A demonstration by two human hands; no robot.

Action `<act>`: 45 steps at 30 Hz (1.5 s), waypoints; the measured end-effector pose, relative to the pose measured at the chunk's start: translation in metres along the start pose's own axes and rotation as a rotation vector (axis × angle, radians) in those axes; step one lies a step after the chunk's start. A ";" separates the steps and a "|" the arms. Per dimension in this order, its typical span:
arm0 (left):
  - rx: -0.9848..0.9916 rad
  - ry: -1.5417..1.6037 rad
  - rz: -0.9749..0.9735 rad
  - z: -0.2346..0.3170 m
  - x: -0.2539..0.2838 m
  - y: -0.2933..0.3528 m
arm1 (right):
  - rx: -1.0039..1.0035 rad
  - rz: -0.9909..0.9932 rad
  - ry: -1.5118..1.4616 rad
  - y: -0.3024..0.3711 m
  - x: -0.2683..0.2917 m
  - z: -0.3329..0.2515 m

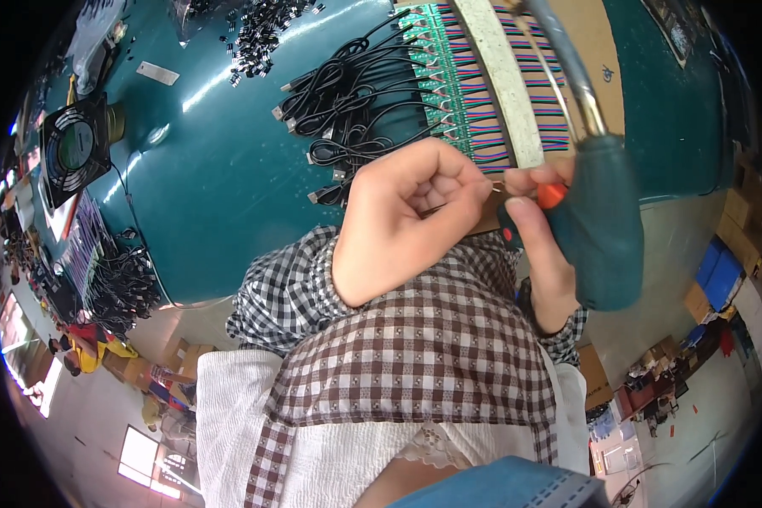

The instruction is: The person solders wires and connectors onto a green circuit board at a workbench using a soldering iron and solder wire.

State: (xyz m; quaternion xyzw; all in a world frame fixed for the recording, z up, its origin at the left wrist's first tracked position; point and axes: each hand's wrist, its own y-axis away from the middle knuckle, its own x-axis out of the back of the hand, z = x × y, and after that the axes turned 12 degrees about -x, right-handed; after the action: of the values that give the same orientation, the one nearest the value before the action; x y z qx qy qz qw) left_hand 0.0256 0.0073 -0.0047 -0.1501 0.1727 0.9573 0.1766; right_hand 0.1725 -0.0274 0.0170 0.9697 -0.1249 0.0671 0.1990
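Observation:
My left hand (402,224) is closed in a pinch in front of my body, thumb against forefinger. A thin wire-like tip shows at its fingertips, too small to name surely. My right hand (547,245) is wrapped round a soldering gun (605,233) with a dark green handle, a red trigger (552,196) and a metal barrel pointing away. Both hands' fingertips are close together by the trigger. Beyond them lies a row of green circuit boards (438,80) with black USB cables (347,118) on the left and coloured wires (554,102) on the right, under a pale bar (504,76).
A small black fan (74,148) stands on the green table (220,186) at the left. Small black parts (262,38) are heaped at the back, near a metal plate (157,73). More bundled cables (118,284) lie at the left edge. A cardboard sheet (597,51) lies under the wires.

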 end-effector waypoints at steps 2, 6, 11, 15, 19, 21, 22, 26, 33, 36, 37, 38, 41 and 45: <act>-0.042 0.024 -0.026 0.000 0.001 0.001 | 0.001 -0.060 0.008 -0.005 -0.001 0.002; -0.048 -0.004 -0.124 0.000 0.006 0.003 | -0.007 -0.063 0.034 -0.005 -0.001 0.003; -0.036 0.000 -0.178 0.001 0.010 0.003 | -0.008 -0.162 0.198 -0.007 0.006 0.000; -0.033 -0.042 -0.270 0.004 0.014 0.004 | 0.015 -0.193 0.055 -0.009 0.006 0.005; -0.010 -0.153 -0.362 0.010 0.015 0.002 | -0.064 -0.138 -0.078 -0.010 0.007 0.002; -0.030 -0.104 -0.312 0.007 0.014 0.004 | -0.141 -0.067 -0.113 -0.006 0.009 0.001; -0.049 -0.057 -0.262 0.005 0.014 0.005 | -0.136 -0.034 -0.100 -0.003 0.009 0.001; -0.077 0.013 -0.197 -0.002 0.009 0.004 | -0.112 -0.070 -0.132 0.006 0.003 0.001; -0.120 -0.113 -0.067 0.000 0.012 0.010 | -0.023 -0.069 0.015 -0.001 0.004 0.007; -0.148 -0.346 0.053 -0.004 0.013 0.005 | -0.104 0.073 -0.066 0.007 0.009 0.006; -0.150 -0.453 0.124 -0.007 0.012 0.000 | -0.096 0.040 -0.260 0.010 0.011 0.007; -0.182 -0.504 0.160 -0.014 0.012 -0.004 | -0.071 0.038 -0.317 0.013 0.014 0.012; -0.304 -0.659 0.197 -0.021 0.010 -0.013 | -0.048 -0.006 -0.346 0.025 0.026 0.018; -0.354 -0.791 0.202 -0.019 0.006 -0.016 | -0.132 -0.017 -0.411 0.044 0.029 0.027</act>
State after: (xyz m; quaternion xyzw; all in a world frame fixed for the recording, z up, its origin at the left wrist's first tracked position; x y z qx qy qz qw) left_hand 0.0305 0.0162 -0.0280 0.2173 -0.0608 0.9684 0.1061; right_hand 0.1910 -0.0837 0.0140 0.9489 -0.1587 -0.1419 0.2330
